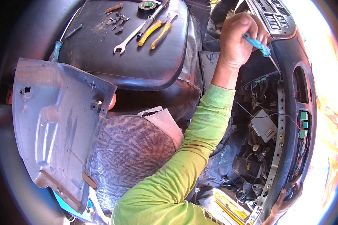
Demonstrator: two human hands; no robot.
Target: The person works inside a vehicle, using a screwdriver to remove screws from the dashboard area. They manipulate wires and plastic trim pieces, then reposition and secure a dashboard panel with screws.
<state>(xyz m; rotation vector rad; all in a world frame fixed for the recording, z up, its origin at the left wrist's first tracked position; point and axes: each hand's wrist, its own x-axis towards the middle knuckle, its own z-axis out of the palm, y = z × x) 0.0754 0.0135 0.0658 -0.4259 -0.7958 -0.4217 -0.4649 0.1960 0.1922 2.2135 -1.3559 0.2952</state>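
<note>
Dashboard (292, 52) runs down the right side, a metal strip (280, 127) along it. The right hand (283, 205) has bent fingers at its near end; I can't tell if they grip. The left hand (238, 37) wraps around a screwdriver (260, 46), tip near the strip's far end. Best push gently and straight. It has a blue handle and thin rod.

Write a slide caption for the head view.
Left hand holds a blue-handled screwdriver at an open dashboard; pliers and wrench lie on a black seat.
</note>
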